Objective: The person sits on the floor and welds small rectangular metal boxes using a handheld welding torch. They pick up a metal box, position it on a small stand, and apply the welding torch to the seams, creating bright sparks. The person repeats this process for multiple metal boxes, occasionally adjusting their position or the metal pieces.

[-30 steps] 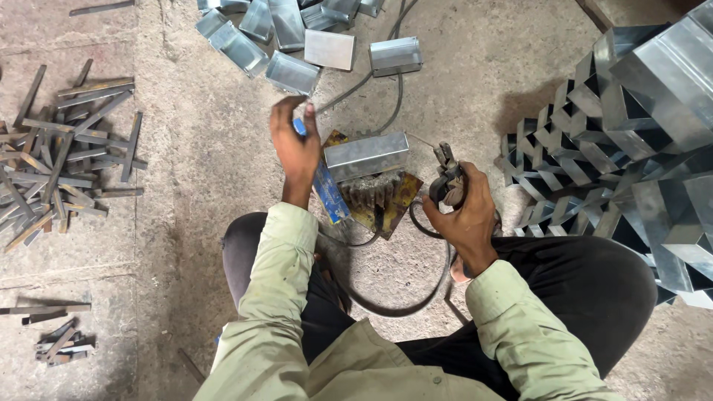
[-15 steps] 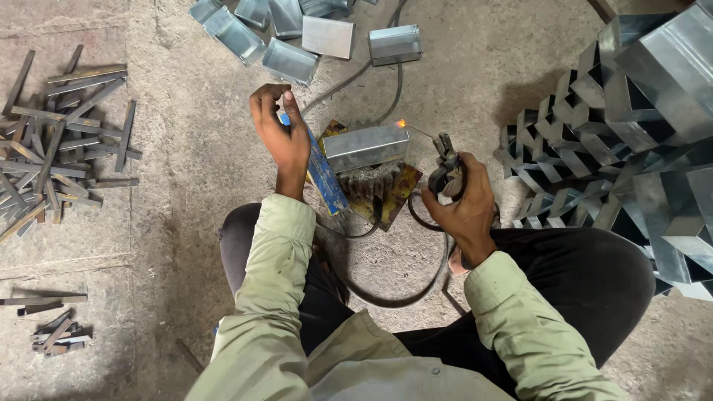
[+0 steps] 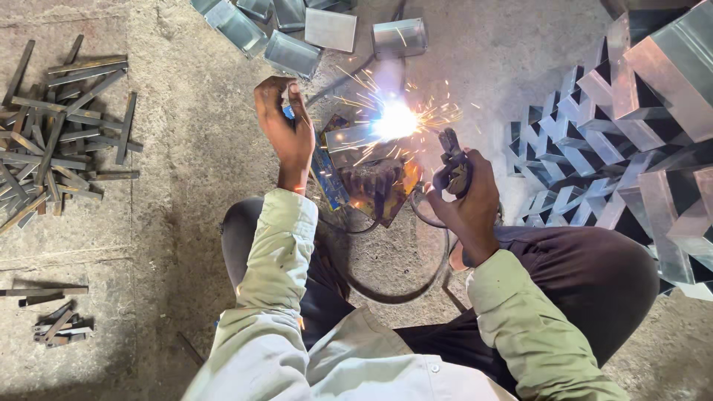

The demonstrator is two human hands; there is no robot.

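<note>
My right hand (image 3: 469,199) grips a black welding electrode holder (image 3: 450,152), its tip at a bright white arc (image 3: 395,120) that throws sparks off the end of a short grey metal box section (image 3: 355,138). That piece rests on a rusty jig (image 3: 382,187) on the concrete floor between my knees. My left hand (image 3: 285,128) is raised with its palm open beside the arc, close to a blue flat tool (image 3: 327,177) that stands behind it; whether the hand touches the tool is hidden.
Several cut box pieces (image 3: 291,52) lie at the top. A large stack of shiny box sections (image 3: 631,141) fills the right. A heap of flat steel strips (image 3: 59,134) lies at left, a smaller bundle (image 3: 53,325) lower left. A black cable (image 3: 386,293) loops between my legs.
A welding arc has lit at the box section's end, with sparks flying. My left hand has lifted and opened beside the flash; the right hand stays on the holder.
</note>
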